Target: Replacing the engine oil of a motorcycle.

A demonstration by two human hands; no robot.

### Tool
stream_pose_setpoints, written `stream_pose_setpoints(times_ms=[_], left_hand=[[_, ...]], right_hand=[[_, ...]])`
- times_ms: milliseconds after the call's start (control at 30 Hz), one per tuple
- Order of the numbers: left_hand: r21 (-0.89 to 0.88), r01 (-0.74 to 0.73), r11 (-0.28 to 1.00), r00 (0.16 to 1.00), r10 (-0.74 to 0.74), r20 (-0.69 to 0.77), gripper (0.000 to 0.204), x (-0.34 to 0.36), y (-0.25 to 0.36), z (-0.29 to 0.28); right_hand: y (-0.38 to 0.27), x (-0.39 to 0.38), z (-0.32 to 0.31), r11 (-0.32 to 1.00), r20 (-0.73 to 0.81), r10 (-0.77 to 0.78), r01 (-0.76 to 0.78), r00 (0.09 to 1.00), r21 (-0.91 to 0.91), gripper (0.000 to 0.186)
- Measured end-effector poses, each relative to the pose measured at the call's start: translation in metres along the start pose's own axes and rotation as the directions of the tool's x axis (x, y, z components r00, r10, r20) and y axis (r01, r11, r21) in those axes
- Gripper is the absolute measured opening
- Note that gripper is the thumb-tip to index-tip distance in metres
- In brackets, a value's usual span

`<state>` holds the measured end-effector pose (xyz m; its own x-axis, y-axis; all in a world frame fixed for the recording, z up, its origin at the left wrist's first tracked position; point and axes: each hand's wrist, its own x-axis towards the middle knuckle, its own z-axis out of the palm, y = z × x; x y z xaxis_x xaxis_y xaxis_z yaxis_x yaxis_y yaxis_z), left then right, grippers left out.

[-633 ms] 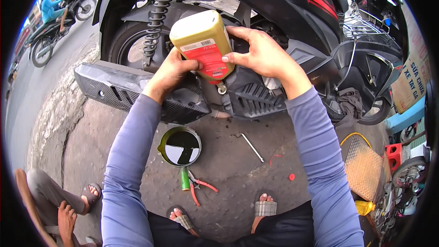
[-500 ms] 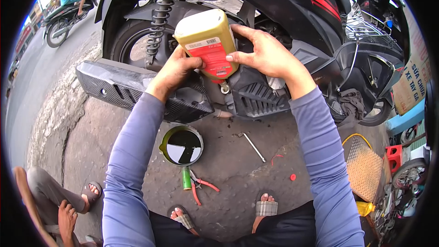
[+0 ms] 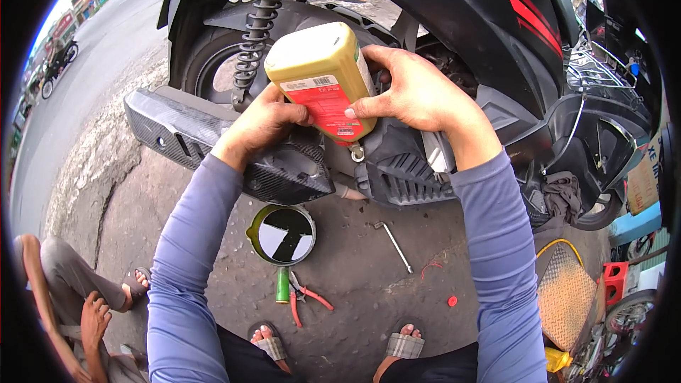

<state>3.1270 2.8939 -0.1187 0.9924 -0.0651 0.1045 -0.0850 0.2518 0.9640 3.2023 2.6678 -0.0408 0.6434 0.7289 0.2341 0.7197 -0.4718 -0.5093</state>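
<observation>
I am seeing how the left hand (image 3: 266,124) and right hand (image 3: 425,96) are clamping their grip on a yellow bottle (image 3: 312,53), which is leaning base-up above the lower edge of the scooter (image 3: 468,28), probably because holding both sides is making it steadier.

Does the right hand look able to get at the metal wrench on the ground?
Not just now, it seems: the right hand is helping hold the yellow bottle. Nothing covers the wrench, though, so the way looks free otherwise.
</observation>
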Motion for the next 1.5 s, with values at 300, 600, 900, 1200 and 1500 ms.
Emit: stream_pose_setpoints(times_ms=[300, 600, 900, 1200, 1500], left_hand=[[0.059, 0.044, 0.997, 0.998, -0.046, 0.031, 0.064, -0.007, 0.004, -0.004], [0.090, -0.061, 0.994, 0.994, 0.069, -0.089, 0.071, -0.011, -0.002, 0.016], [0.115, -0.247, 0.962, 0.965, 0.255, -0.067, 0.068, 0.004, -0.010, 0.021], [0.278, -0.274, 0.921, 0.945, 0.311, -0.099, 0.038, -0.004, -0.015, 0.017], [0.275, -0.262, 0.925, 0.941, 0.308, -0.140, 0.035, -0.009, -0.012, 0.017]], right_hand=[[-0.015, -0.027, 0.002, 0.969, -0.098, -0.169, 0.147, 0.981, -0.197, 0.054], [-0.007, -0.031, 0.004, 0.982, -0.148, -0.157, 0.138, 0.976, -0.131, 0.055], [-0.004, -0.012, -0.010, 0.998, 0.086, 0.031, -0.036, 0.996, 0.054, 0.073], [-0.017, -0.010, -0.018, 0.913, 0.283, 0.180, -0.267, 0.942, 0.309, 0.076], [-0.019, -0.019, -0.003, 0.930, 0.052, 0.184, -0.191, 0.981, 0.313, 0.053]])
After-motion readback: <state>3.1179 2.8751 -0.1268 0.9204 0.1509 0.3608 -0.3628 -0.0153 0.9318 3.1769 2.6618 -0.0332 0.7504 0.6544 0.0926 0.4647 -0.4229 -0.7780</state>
